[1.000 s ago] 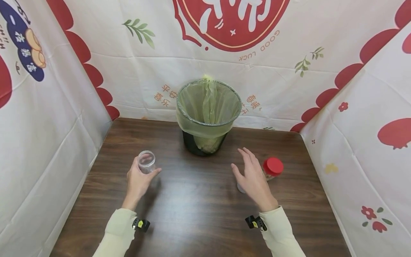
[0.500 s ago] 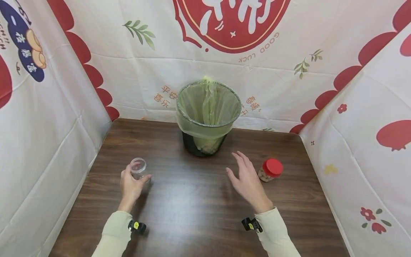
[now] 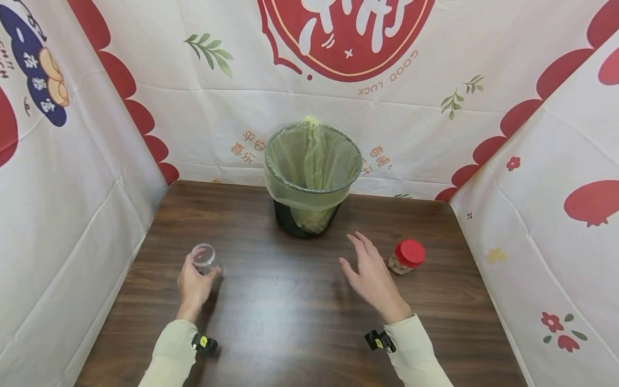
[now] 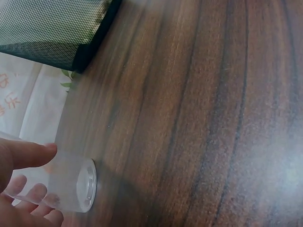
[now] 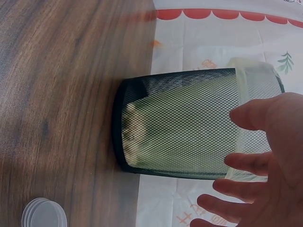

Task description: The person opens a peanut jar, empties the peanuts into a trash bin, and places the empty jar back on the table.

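Note:
In the head view my left hand [image 3: 195, 285] holds a clear plastic jar [image 3: 204, 257], uncapped and upright, between thumb and fingers at the left of the table. The jar's round base [image 4: 87, 185] shows in the left wrist view; whether it touches the table I cannot tell. My right hand [image 3: 376, 282] hovers over the right half of the table with fingers spread, holding nothing. Just right of it stands a red-lidded jar [image 3: 408, 255] with pale brown pieces inside. A pale translucent, ridged round piece [image 5: 45, 213], lid-like, lies low in the right wrist view, hidden in the head view.
A black mesh wastebasket [image 3: 285, 217] with a pale yellow-green bag [image 3: 309, 200] over its rim stands at the back middle of the brown wooden table [image 3: 275, 322]. Printed white cloth [image 3: 406, 156] rises behind and along both sides.
My left hand has drawn the clear jar slightly leftward and nearer to me. The right hand has shifted a little left and nearer, uncovering more of the red-lidded jar.

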Demonstrator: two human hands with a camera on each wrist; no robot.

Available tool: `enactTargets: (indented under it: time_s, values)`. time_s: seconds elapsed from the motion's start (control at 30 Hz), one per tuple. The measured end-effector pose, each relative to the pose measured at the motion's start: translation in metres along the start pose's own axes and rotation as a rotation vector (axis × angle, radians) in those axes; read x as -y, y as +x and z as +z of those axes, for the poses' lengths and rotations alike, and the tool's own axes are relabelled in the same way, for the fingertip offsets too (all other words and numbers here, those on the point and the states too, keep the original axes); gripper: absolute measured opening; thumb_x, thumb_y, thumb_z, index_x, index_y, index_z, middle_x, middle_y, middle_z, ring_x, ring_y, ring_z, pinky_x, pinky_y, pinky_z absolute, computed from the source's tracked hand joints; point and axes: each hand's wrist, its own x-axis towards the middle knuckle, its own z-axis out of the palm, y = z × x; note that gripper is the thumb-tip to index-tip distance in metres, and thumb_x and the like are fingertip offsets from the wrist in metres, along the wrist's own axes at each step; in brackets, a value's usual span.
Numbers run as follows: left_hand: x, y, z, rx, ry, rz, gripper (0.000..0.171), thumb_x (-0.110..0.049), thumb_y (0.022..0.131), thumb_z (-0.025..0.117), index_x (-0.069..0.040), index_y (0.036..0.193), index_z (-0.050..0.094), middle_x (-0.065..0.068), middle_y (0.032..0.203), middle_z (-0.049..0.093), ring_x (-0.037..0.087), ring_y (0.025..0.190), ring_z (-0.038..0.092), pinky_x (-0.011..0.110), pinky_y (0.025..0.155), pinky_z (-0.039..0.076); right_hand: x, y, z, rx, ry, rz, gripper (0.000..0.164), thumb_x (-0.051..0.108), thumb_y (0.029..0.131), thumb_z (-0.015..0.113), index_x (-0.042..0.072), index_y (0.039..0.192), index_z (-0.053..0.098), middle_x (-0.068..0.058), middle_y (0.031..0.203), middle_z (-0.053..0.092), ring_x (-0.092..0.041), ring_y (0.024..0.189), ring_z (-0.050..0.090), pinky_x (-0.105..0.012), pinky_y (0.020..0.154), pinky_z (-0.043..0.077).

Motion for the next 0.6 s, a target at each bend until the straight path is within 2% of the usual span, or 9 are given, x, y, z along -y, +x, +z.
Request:
enactTargets:
  time_s: [0.33, 0.47, 0.6]
  values:
    - [-0.004, -0.002, -0.006, 0.025, 0.002, -0.033, 0.079, -0.005, 0.088, 0.082, 0.001, 0.156, 0.042, 0.035, 0.151, 0.055, 0.052, 0.143, 0.050, 0.063, 0.121, 0.037, -0.002, -0.002, -0.002, 0.001, 0.001, 0.001, 0.064, 0.026, 0.103, 0.072, 0.000, 0.157, 0.049, -0.026, 0.167, 0.042, -0.049, 0.152, 0.045, -0.067, 0.121, 0.040]
    - [-0.014, -0.002, -0.013, 0.061, -0.016, -0.010, 0.090, -0.007, 0.086, 0.085, -0.002, 0.161, 0.036, 0.033, 0.159, 0.046, 0.053, 0.147, 0.044, 0.067, 0.123, 0.033, -0.003, -0.002, -0.005, -0.007, 0.003, -0.005, 0.064, 0.025, 0.103, 0.072, 0.000, 0.157, 0.049, -0.027, 0.166, 0.042, -0.050, 0.151, 0.045, -0.068, 0.121, 0.040]
    - [-0.029, -0.002, -0.021, 0.084, -0.012, 0.040, 0.100, -0.010, 0.084, 0.088, -0.008, 0.166, 0.031, 0.031, 0.164, 0.037, 0.053, 0.150, 0.039, 0.069, 0.123, 0.031, -0.004, -0.001, -0.008, -0.014, -0.002, -0.008, 0.063, 0.023, 0.104, 0.071, 0.000, 0.158, 0.048, -0.029, 0.167, 0.041, -0.051, 0.151, 0.045, -0.069, 0.120, 0.040]
